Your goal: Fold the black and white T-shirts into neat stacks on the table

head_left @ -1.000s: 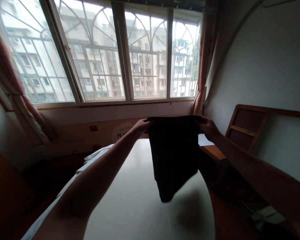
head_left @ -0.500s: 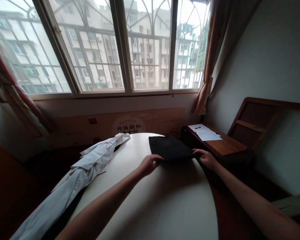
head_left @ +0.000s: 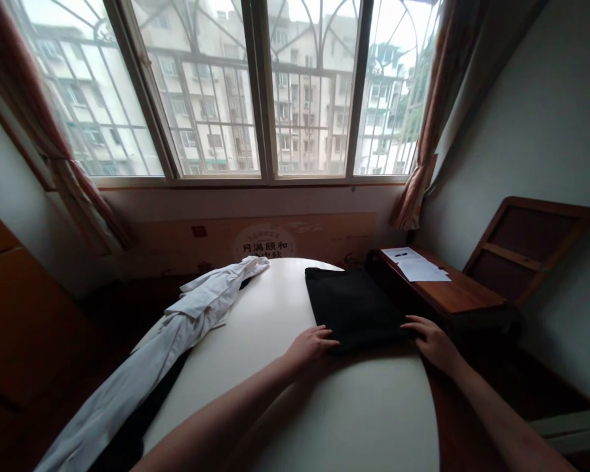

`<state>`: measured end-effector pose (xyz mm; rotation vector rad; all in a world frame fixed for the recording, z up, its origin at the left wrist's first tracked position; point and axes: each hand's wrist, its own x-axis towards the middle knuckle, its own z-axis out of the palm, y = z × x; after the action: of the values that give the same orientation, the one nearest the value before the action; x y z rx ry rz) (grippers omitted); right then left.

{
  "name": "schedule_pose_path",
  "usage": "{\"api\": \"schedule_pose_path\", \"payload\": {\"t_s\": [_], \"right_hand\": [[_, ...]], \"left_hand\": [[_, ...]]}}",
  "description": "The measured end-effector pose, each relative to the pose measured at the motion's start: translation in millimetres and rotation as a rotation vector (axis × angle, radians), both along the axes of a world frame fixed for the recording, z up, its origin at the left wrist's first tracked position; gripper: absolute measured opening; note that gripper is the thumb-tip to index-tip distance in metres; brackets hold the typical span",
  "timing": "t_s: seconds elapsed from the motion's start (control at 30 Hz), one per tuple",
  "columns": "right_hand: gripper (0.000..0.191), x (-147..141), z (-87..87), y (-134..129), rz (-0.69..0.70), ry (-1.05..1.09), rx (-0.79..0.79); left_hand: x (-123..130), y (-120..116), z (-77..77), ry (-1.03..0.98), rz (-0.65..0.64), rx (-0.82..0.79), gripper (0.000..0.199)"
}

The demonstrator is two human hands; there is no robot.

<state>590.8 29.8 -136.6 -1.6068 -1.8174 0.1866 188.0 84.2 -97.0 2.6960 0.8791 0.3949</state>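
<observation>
A folded black cloth (head_left: 354, 305) lies on the far right part of a round white table (head_left: 275, 295). At its near left corner is my left hand (head_left: 314, 344), its fingers resting on the cloth's edge. My right hand (head_left: 432, 337) is at the near right corner, fingers on the cloth by the table's rim. Whether either hand pinches the fabric is hard to make out. Along the table's left side lie white garments (head_left: 201, 308), with dark fabric (head_left: 162, 396) beneath them.
Beyond the table's right side stands a low wooden table (head_left: 467, 288) with white papers (head_left: 420, 265) and a dark pen on it. A wooden frame (head_left: 511, 236) leans by the right wall. A barred window and curtains are at the back.
Both hands have come nearer and lower with the cloth's near edge, and the cloth now lies flatter and spreads further over the table. The view has shifted slightly left.
</observation>
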Motion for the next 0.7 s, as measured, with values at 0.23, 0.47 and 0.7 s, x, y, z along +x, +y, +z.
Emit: {"api": "schedule_pose_path", "payload": {"t_s": [0.23, 0.47, 0.7], "right_hand": [[0.057, 18, 4.7, -19, 0.067, -0.183, -0.188], [0.054, -22, 21.0, -75, 0.006, -0.133, 0.054], [0.037, -96, 36.5, -114, 0.124, -0.074, 0.172]], "left_hand": [[-35, -27, 15.2, 0.193, -0.091, -0.033, 0.075], [-187, 3, 73.0, 0.111, 0.673, 0.172, 0.055], [-316, 32, 85.7, 0.043, 0.887, 0.097, 0.052]]}}
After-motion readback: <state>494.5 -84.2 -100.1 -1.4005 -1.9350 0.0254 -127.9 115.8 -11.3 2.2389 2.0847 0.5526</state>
